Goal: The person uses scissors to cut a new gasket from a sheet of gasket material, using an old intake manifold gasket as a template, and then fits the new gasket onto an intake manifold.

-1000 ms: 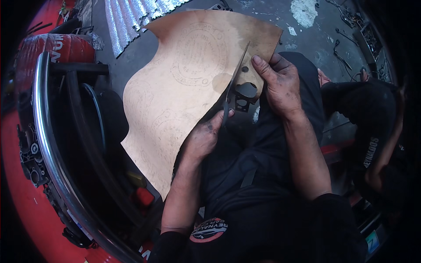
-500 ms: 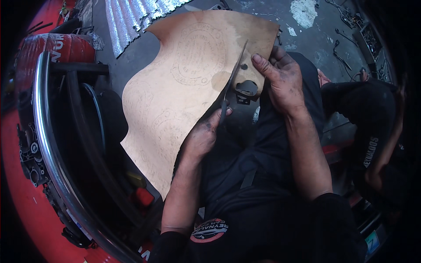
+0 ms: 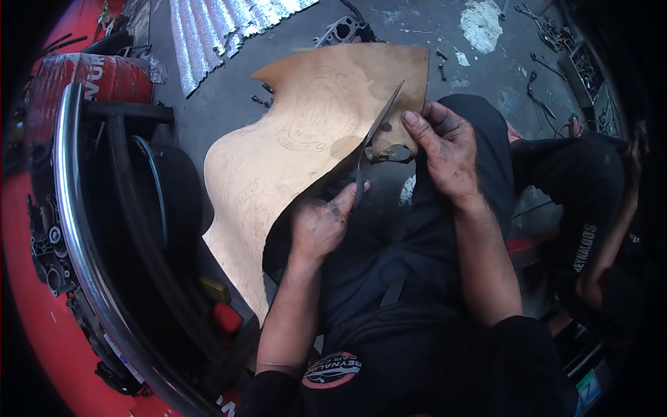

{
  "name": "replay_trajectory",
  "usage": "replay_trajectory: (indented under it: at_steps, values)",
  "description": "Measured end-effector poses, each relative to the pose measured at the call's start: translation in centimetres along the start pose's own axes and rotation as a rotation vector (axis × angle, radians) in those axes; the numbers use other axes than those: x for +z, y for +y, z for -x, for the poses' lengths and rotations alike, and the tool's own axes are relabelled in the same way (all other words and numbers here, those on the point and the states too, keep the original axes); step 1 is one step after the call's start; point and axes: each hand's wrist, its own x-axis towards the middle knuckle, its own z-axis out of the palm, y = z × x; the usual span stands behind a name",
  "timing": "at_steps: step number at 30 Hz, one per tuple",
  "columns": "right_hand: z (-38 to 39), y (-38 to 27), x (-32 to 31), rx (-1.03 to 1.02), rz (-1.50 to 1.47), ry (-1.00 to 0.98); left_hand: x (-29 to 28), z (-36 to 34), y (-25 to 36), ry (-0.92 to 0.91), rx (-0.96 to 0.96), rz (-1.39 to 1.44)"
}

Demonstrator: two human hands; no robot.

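A large tan sheet of gasket paper (image 3: 299,132), curved and printed with faint round stamps, hangs over my lap. My left hand (image 3: 323,221) is closed around the handles of scissors (image 3: 381,119), partly hidden behind the sheet's near edge. One long blade lies across the top of the paper, pointing away and to the right. With thumb on top and fingers beneath, my right hand (image 3: 446,149) pinches the sheet's right part. Beside that thumb the paper has a small round hole and a larger cutout, just right of the blade.
On the grey floor beyond lie a corrugated silver sheet (image 3: 229,31), a metal flange part (image 3: 340,31) and several bolts (image 3: 442,71). Wrenches (image 3: 545,24) lie far right. A person in dark clothes (image 3: 577,167) sits at right. A chrome-edged frame (image 3: 73,181) stands at left.
The sheet's far edge has come down toward me, uncovering the flange part and bolts on the floor. Both hands and the scissors have shifted slightly nearer, keeping their holds.
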Motion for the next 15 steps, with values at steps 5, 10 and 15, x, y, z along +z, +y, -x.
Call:
replay_trajectory:
  at_steps: [5,10,15]
  values:
    - [-0.2,-0.2,-0.4,0.076,0.004,-0.034,-0.2,-0.8,1.1,0.019,-0.165,0.156]
    - [-0.3,-0.7,-0.7,0.056,0.066,-0.056,-0.7,-1.2,1.8,-0.06,-0.356,0.257]
    - [-0.3,-1.4,-1.3,0.081,0.147,-0.123,-1.7,-2.3,3.2,-0.313,-0.399,0.211]
